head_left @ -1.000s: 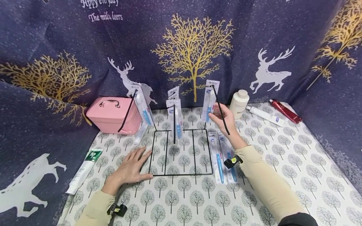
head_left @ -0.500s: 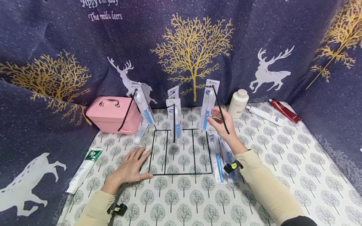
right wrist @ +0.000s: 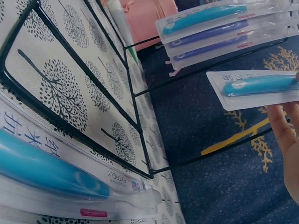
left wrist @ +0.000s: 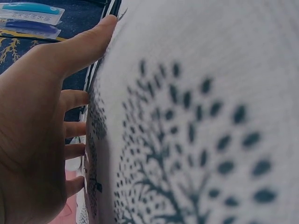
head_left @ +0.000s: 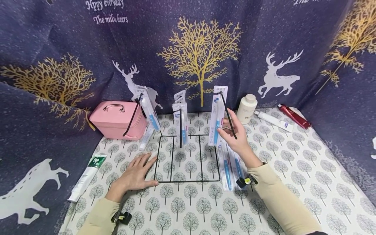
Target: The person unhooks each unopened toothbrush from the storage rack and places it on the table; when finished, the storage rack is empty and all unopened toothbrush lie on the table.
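A packaged toothbrush with a blue handle is pinched at its lower right edge by my right hand. Its top card lies at the right hook of a black wire rack. In the right wrist view, fingers reach the packaged toothbrush from the right edge. My left hand rests flat on the tablecloth with fingers spread, thumb and fingertips beside the rack's left side. Other packaged toothbrushes hang from the middle hook and the left hook.
Two packaged toothbrushes lie right of the rack base. Behind stand a pink case and a cream bottle. A white tube and a red tube lie at right, a green-and-white tube at left. A patterned cloth backs everything.
My right hand has moved slightly down and toward me. The lower end of the packaged toothbrush it holds has come lower in the head view. My left hand has stayed still.
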`<state>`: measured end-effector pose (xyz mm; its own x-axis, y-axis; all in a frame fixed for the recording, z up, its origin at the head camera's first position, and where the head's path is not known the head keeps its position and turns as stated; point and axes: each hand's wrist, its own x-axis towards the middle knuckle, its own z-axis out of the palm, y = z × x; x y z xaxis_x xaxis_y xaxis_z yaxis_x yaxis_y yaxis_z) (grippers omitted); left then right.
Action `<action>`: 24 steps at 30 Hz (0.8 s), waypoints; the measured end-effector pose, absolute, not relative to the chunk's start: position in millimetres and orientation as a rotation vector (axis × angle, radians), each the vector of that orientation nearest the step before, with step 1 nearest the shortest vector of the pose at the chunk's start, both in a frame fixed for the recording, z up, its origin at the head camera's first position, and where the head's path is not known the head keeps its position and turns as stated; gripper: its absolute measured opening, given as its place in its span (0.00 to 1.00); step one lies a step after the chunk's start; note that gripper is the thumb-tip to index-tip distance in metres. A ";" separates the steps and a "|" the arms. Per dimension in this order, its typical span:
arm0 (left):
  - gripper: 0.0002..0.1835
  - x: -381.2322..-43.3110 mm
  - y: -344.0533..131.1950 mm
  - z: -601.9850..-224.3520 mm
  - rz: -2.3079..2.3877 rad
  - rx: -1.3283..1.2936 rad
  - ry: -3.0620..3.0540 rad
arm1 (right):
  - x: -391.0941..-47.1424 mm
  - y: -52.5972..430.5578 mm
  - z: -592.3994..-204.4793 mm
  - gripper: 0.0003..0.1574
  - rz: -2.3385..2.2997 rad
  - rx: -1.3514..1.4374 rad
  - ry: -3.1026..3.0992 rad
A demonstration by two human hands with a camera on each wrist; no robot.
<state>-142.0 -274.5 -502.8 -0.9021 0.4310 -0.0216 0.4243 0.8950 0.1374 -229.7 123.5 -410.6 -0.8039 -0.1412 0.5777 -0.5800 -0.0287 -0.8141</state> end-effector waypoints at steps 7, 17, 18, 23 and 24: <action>0.55 -143.2 -275.2 -504.8 0.188 0.682 3.006 | -214.4 125.9 -406.1 0.46 1.890 0.832 -1.908; 0.54 -143.6 -276.6 -505.5 0.190 0.689 3.019 | -208.5 134.0 -422.3 0.50 1.886 1.019 -1.731; 0.55 -143.5 -276.5 -505.2 0.193 0.687 3.017 | -207.8 134.8 -423.3 0.50 1.891 1.042 -1.715; 0.55 -143.5 -275.9 -505.9 0.193 0.680 3.008 | -199.4 138.4 -424.5 0.49 1.914 1.109 -1.679; 0.55 -143.6 -276.1 -506.6 0.192 0.680 3.009 | -197.1 139.1 -424.0 0.49 1.914 1.117 -1.675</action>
<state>-143.6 -276.1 -506.6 -0.9019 0.4313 -0.0220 0.4251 0.8955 0.1318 -197.1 139.1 -424.0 -0.6217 -0.2238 0.7506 -0.7143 -0.2310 -0.6606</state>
